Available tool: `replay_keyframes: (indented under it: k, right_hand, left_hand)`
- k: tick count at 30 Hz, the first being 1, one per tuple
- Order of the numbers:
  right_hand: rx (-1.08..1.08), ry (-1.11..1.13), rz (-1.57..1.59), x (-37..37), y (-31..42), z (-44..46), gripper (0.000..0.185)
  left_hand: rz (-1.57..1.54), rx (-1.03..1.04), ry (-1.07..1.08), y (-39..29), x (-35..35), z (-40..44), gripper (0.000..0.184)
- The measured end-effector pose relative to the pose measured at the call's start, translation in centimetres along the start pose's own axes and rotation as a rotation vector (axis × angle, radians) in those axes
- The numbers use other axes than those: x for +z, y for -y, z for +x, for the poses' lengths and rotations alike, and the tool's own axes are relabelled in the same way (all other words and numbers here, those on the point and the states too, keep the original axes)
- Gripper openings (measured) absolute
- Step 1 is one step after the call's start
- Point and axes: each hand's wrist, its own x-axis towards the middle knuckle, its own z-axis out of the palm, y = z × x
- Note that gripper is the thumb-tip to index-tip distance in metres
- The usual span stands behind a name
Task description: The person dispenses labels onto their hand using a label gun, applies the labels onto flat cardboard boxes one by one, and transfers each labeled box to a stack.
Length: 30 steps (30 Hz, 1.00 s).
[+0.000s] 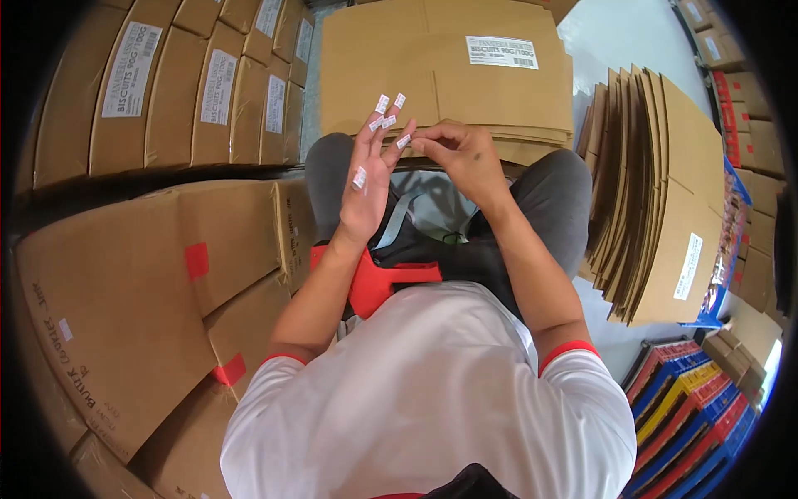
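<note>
Several small white printed stickers (382, 104) are on the fingers of my left hand (371, 179), which is raised with its fingers apart. One more sticker (359, 177) sits near the base of its thumb. My right hand (471, 158) has thumb and forefinger pinched together beside a sticker (403, 141) on a left finger; what the pinch holds, if anything, is too small to make out. Beyond both hands lies a stack of flat cardboard (374, 58) with a white label (502, 52). A red object (374, 279) rests at my lap.
Labelled cartons (174, 91) are stacked at the left, with larger taped boxes (108, 308) nearer. At the right stand folded cardboard sheets (657, 191). Colourful crates (690, 407) are at the lower right. My bent knees (561, 204) flank the hands.
</note>
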Motion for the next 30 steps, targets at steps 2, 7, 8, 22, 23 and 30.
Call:
replay_keyframes:
  k: [2,7,8,22,23,30]
  right_hand:
    - [0.028,-0.017,0.064,0.7,-0.1,0.2,0.017]
    - [0.04,-0.103,0.149,0.8,0.0,0.3,0.018]
    - [0.041,-0.105,0.137,0.7,0.2,0.4,0.018]
    - [-0.067,-0.239,0.116,-13.2,-6.2,8.0,0.011]
    - [-0.036,-0.314,0.059,-16.2,-7.0,10.2,0.013]
    - [0.22,-0.45,-0.148,-26.3,-17.1,20.6,0.018]
  left_hand:
    - [0.136,0.038,-0.012,-0.3,0.4,0.2,0.089]
    - [0.209,-0.029,0.093,-0.2,-0.2,-0.3,0.095]
    - [0.249,-0.042,0.112,-0.1,0.0,-0.3,0.097]
    - [0.327,-0.064,-0.051,0.8,-0.6,0.4,0.089]
    - [0.321,-0.086,-0.057,0.8,-0.7,0.4,0.089]
    - [0.399,-0.169,0.008,1.6,-0.2,0.6,0.096]
